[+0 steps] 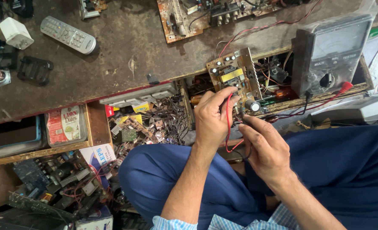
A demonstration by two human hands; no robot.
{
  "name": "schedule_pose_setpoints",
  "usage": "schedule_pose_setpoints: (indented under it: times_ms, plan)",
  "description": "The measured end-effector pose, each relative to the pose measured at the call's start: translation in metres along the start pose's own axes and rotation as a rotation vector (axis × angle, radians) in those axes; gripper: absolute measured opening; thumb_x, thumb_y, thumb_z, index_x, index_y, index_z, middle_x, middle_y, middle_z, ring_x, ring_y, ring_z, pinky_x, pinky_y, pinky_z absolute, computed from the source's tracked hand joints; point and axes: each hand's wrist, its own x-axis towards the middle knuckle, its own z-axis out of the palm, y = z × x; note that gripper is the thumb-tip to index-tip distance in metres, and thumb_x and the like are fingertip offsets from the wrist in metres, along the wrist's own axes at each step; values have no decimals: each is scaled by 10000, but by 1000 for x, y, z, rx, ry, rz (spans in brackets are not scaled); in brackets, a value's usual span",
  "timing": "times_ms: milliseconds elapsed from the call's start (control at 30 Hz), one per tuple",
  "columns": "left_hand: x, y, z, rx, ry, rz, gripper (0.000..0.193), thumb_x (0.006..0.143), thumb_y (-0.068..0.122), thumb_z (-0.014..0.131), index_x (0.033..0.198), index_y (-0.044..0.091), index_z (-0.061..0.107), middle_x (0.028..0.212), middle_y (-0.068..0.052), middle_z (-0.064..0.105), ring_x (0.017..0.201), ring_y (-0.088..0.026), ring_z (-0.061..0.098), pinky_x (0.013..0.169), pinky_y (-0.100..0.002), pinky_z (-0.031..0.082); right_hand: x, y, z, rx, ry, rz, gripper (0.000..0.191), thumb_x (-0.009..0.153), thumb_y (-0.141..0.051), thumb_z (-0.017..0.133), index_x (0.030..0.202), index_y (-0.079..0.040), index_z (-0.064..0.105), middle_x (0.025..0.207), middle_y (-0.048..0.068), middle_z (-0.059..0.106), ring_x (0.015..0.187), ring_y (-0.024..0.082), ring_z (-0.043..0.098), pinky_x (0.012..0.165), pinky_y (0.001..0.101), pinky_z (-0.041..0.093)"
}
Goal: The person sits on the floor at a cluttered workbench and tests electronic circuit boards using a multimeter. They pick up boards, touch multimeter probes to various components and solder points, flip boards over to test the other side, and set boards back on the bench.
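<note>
Right hand [265, 147], five o'clock: fingers closed on black probe [245, 119]. Left hand [212, 117], centre: pinching red probe lead [228, 123]. Both tips touch small circuit board [235, 76], one o'clock of left hand. Analogue multimeter [329, 53], two o'clock. Remote control [68, 35], ten o'clock, far across bench [125, 59].

Both forearms rise from 6 o'clock toward 12. The left hand [212, 117] is curled, its grip pinched shut between thumb and fingertips. The right hand [265, 147], just beside it at 4 o'clock, is likewise closed in a pinching grip, fingers pointing to 10 o'clock.
</note>
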Motion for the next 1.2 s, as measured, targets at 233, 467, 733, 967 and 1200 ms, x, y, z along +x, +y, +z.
schedule_pose_setpoints:
  times_ms: [233, 467, 733, 967, 1200]
  plan:
    - [1, 0, 1, -4, -5, -18, 215, 929, 56, 770, 1139, 90, 733, 843, -86, 701, 746, -204, 645, 671, -329, 528, 4, -1, -2, 5, 0, 53, 297, 883, 43, 761, 1159, -43, 692, 1214, 169, 693, 1043, 314, 721, 873, 379, 591]
    - [0, -1, 0, 9, -8, -16, 229, 922, 49, 770, 1145, 91, 732, 842, -91, 697, 747, -207, 646, 676, -332, 528, 3, -5, -2, 20, 31, 70, 278, 911, 25, 774, 1158, -64, 683, 1202, 149, 704, 1041, 298, 734, 876, 365, 596]
    - [1, 0, 0, 14, -9, -43, 224, 918, 46, 777, 1134, 94, 742, 798, -92, 671, 707, -207, 627, 644, -334, 510, 4, -4, -2, 14, 5, 72, 312, 888, 22, 780, 1176, -55, 687, 1198, 163, 699, 1027, 310, 726, 863, 372, 591]
    - [1, 0, 0, 9, -5, -19, 226, 925, 46, 774, 1142, 98, 735, 811, -85, 674, 720, -205, 628, 655, -333, 513, 2, -2, 2, 26, 37, 78, 312, 883, 44, 774, 1166, -60, 693, 1199, 168, 704, 1035, 306, 733, 869, 363, 595]
    - [2, 0, 1, 19, -4, -27, 229, 906, 40, 785, 1123, 103, 742, 786, -82, 652, 693, -197, 625, 633, -329, 509, -4, 2, 8, 84, 69, 95, 284, 877, 76, 754, 1124, -48, 689, 1214, 181, 712, 1042, 290, 748, 855, 344, 603]
